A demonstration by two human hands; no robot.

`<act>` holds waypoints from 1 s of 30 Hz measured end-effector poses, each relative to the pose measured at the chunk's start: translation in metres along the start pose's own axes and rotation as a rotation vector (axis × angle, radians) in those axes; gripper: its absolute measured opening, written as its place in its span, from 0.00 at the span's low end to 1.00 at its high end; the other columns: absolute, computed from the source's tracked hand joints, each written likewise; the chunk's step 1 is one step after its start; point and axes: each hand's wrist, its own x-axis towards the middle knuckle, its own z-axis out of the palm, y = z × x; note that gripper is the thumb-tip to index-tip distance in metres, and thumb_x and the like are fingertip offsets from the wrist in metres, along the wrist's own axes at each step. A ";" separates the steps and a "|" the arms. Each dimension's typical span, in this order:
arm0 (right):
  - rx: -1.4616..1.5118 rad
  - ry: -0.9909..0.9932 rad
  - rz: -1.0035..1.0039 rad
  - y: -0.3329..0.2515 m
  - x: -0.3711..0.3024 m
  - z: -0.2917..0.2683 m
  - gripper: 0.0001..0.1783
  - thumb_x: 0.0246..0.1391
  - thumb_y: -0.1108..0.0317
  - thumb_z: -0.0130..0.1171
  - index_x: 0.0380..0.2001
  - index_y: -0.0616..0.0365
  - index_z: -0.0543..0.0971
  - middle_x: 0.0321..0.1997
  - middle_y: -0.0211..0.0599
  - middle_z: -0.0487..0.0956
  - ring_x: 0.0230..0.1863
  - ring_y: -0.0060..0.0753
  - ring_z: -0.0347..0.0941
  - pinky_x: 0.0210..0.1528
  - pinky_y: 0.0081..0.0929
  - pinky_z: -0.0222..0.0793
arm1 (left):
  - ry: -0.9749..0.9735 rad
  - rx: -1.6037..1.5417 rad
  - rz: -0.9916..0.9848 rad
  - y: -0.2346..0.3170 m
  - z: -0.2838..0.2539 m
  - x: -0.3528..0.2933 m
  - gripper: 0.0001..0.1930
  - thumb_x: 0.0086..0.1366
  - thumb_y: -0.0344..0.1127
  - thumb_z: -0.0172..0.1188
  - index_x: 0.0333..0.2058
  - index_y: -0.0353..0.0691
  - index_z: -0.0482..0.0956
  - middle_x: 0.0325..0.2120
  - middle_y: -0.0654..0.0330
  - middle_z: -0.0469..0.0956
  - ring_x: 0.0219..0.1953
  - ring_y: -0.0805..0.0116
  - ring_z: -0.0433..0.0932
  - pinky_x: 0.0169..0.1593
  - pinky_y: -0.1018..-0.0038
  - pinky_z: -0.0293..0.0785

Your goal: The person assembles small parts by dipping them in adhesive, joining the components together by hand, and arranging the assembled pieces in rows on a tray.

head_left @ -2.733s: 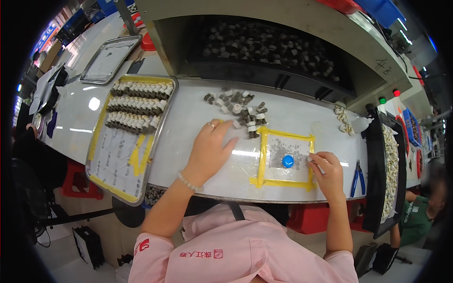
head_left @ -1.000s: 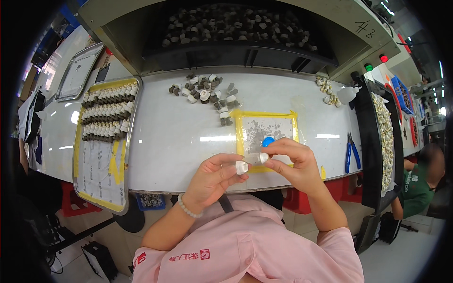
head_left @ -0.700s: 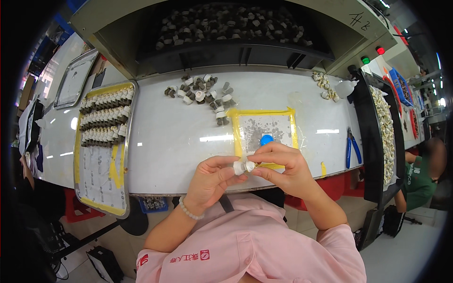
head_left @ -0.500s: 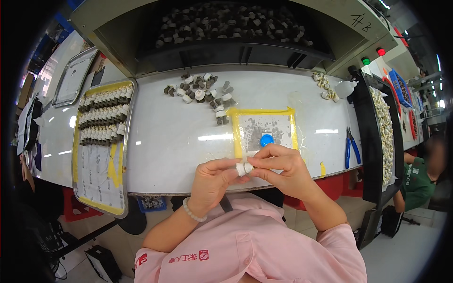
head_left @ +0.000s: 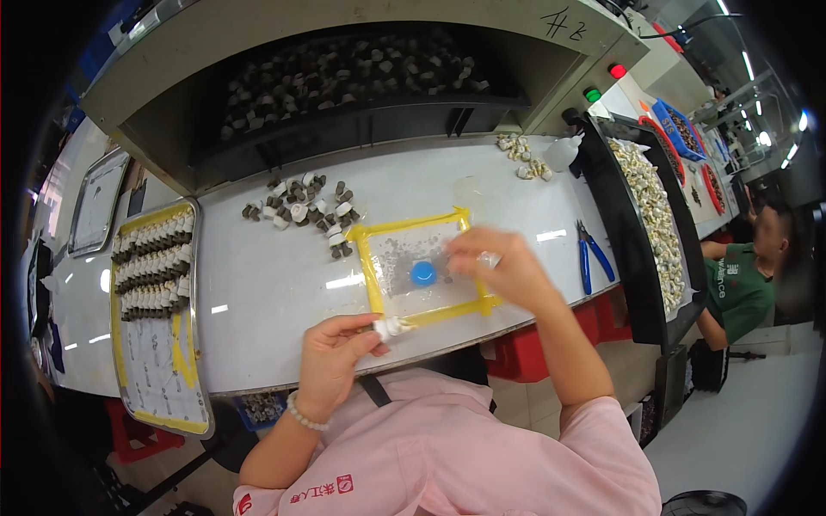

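While the grip of my left hand (head_left: 342, 348) is clamped on a small white rounded piece (head_left: 390, 328) beside the near-left corner of the yellow-taped rectangular sheet (head_left: 367, 273), my blurred right hand (head_left: 495, 258) is over its right side, grip impossible to tell. Inside that sheet's border I see a round glossy blue cap (head_left: 423, 273).

Illumination bright and white, with strip lights (head_left: 747, 65) at upper right; glare streaks on the counter (head_left: 267, 275), deep shadow across the bin (head_left: 344, 131). Right hand (head_left: 508, 267) blurred, counter's middle fairly sharp. Fisheye curvature throughout, straight edges bowed, corners vignetted to black.
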 end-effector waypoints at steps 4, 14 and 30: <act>-0.508 0.384 -0.027 0.050 0.027 -0.064 0.15 0.45 0.75 0.61 0.40 0.62 0.78 0.41 0.41 0.77 0.41 0.39 0.74 0.44 0.29 0.68 | 0.101 0.114 0.186 0.039 -0.024 -0.013 0.13 0.57 0.17 0.56 0.42 0.27 0.74 0.34 0.50 0.79 0.32 0.64 0.80 0.40 0.72 0.79; -0.633 0.375 -0.005 0.084 0.028 -0.075 0.13 0.48 0.72 0.60 0.39 0.63 0.78 0.34 0.44 0.77 0.38 0.43 0.73 0.43 0.32 0.67 | 0.935 1.017 0.750 0.133 -0.139 -0.082 0.12 0.55 0.23 0.62 0.39 0.31 0.77 0.32 0.58 0.79 0.32 0.73 0.77 0.35 0.80 0.73; -0.358 0.244 0.110 0.027 -0.007 -0.027 0.12 0.48 0.77 0.56 0.38 0.64 0.77 0.31 0.34 0.75 0.33 0.27 0.71 0.36 0.24 0.63 | 0.885 1.260 0.552 0.146 -0.152 -0.093 0.11 0.52 0.26 0.64 0.36 0.32 0.78 0.28 0.56 0.80 0.27 0.72 0.78 0.33 0.78 0.74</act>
